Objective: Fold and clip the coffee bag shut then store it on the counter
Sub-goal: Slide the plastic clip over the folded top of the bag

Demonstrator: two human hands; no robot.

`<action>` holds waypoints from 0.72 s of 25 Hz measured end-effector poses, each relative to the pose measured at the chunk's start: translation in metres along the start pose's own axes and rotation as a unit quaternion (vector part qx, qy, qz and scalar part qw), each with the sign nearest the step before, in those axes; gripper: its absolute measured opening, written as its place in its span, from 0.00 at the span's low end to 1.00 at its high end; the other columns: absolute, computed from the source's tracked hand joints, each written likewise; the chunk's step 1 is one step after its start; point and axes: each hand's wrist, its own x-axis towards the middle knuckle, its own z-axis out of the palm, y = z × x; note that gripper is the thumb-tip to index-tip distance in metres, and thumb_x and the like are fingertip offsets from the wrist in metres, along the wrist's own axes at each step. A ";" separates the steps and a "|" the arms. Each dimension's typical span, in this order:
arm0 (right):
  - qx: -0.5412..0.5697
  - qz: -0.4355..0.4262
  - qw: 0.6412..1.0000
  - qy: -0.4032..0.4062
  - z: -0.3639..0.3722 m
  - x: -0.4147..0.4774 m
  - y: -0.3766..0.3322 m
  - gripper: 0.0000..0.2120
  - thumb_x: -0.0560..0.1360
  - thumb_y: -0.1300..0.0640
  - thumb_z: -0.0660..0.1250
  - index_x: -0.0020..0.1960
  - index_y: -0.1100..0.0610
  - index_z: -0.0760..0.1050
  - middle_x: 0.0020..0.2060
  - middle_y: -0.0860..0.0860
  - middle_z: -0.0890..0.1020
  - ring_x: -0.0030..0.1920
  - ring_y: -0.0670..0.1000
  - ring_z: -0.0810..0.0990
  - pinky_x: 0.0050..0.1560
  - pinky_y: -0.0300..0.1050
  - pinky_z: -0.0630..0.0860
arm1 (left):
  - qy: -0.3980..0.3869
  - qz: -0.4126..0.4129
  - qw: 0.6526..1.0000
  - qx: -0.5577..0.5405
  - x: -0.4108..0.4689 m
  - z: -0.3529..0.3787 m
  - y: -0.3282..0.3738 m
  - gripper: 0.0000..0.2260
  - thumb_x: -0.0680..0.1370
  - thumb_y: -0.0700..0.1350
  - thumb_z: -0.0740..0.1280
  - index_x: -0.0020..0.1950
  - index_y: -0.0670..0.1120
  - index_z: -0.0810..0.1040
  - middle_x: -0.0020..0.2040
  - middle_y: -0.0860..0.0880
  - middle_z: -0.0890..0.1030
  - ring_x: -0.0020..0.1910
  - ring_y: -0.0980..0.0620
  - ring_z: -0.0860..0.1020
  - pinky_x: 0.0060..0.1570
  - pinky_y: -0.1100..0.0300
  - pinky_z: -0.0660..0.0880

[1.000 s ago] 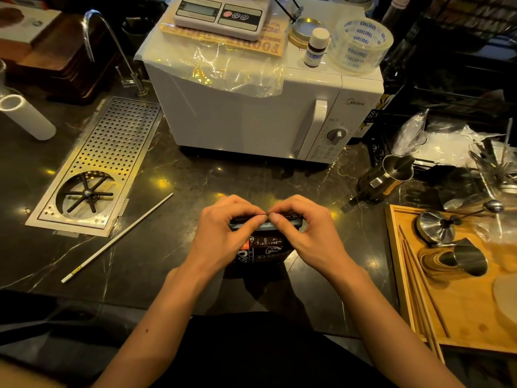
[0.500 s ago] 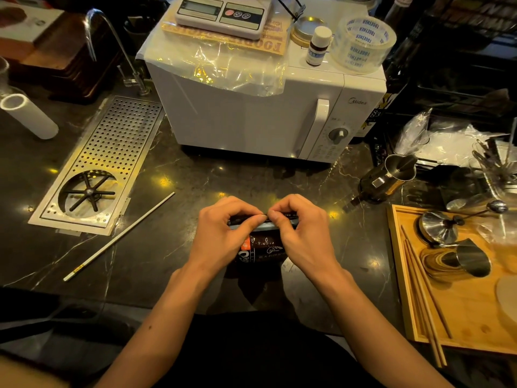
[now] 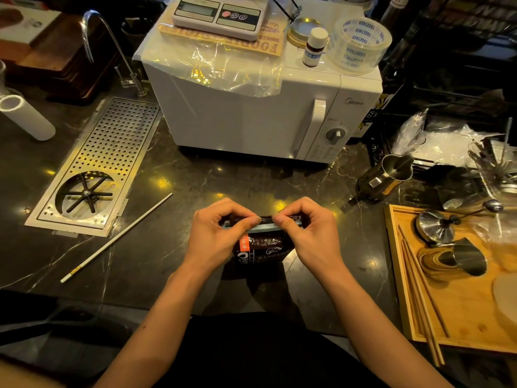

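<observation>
A dark coffee bag (image 3: 261, 247) with white print and an orange label stands upright on the black marble counter (image 3: 195, 186) near its front edge. My left hand (image 3: 221, 236) and my right hand (image 3: 305, 233) pinch the bag's top edge from either side, thumbs nearly touching at the middle. The top is folded over into a narrow strip with a pale band showing under it. A long white sealing stick (image 3: 117, 236) lies diagonally on the counter to the left of my hands. Most of the bag's top is hidden by my fingers.
A white microwave (image 3: 251, 113) with a scale and tape roll on top stands behind the bag. A perforated steel drip tray (image 3: 112, 152) is set into the counter at left. A metal pitcher (image 3: 386, 177) and a wooden tray (image 3: 405, 303) of tools lie at right.
Both hands stay pinched on the bag's top edge in the same spot. The fold looks a little tighter; the camera has shifted slightly.
</observation>
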 end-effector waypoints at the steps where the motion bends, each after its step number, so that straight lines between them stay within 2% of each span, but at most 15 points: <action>1: 0.016 0.007 1.000 -0.009 0.000 0.001 0.000 0.08 0.70 0.63 0.75 0.37 0.52 0.81 0.36 0.49 0.82 0.40 0.46 0.81 0.45 0.43 0.76 | 0.002 -0.008 1.000 -0.008 0.000 0.000 -0.001 0.07 0.69 0.44 0.76 0.38 0.56 0.83 0.38 0.54 0.82 0.38 0.55 0.80 0.42 0.62 0.74; 5: 0.087 0.040 0.994 -0.052 -0.009 0.004 0.007 0.05 0.73 0.63 0.73 0.41 0.54 0.83 0.40 0.50 0.85 0.44 0.50 0.82 0.49 0.52 0.78 | 0.010 -0.036 0.998 -0.040 -0.005 0.000 -0.006 0.09 0.69 0.43 0.78 0.39 0.56 0.82 0.39 0.55 0.84 0.40 0.57 0.81 0.43 0.65 0.75; 8: 0.121 0.068 0.990 -0.023 -0.006 0.002 0.010 0.04 0.71 0.58 0.75 0.38 0.50 0.84 0.38 0.48 0.85 0.43 0.49 0.82 0.46 0.47 0.78 | -0.003 -0.043 0.996 -0.082 -0.005 0.001 -0.008 0.06 0.70 0.43 0.76 0.39 0.53 0.82 0.38 0.57 0.81 0.39 0.60 0.79 0.42 0.66 0.75; 11: 0.147 0.095 0.984 0.019 0.004 0.000 0.010 0.03 0.68 0.55 0.75 0.37 0.49 0.83 0.37 0.50 0.84 0.41 0.50 0.82 0.43 0.46 0.78 | -0.002 -0.052 0.994 -0.094 -0.001 0.001 -0.010 0.09 0.71 0.39 0.75 0.37 0.53 0.82 0.37 0.58 0.81 0.39 0.60 0.78 0.42 0.63 0.75; 15: 0.164 0.100 0.981 0.019 0.003 0.003 0.007 0.04 0.69 0.56 0.77 0.37 0.49 0.84 0.35 0.48 0.85 0.38 0.44 0.83 0.38 0.37 0.78 | 0.013 -0.063 0.993 -0.102 0.000 0.002 -0.012 0.09 0.71 0.40 0.75 0.37 0.55 0.82 0.37 0.57 0.82 0.38 0.60 0.80 0.40 0.65 0.76; 18: 0.171 0.106 0.978 0.046 -0.001 0.005 0.010 0.06 0.67 0.57 0.79 0.36 0.50 0.83 0.33 0.47 0.85 0.35 0.42 0.82 0.36 0.35 0.77 | 0.017 -0.077 0.987 -0.141 0.000 -0.001 -0.015 0.07 0.70 0.43 0.76 0.37 0.55 0.82 0.38 0.59 0.82 0.39 0.63 0.79 0.40 0.67 0.77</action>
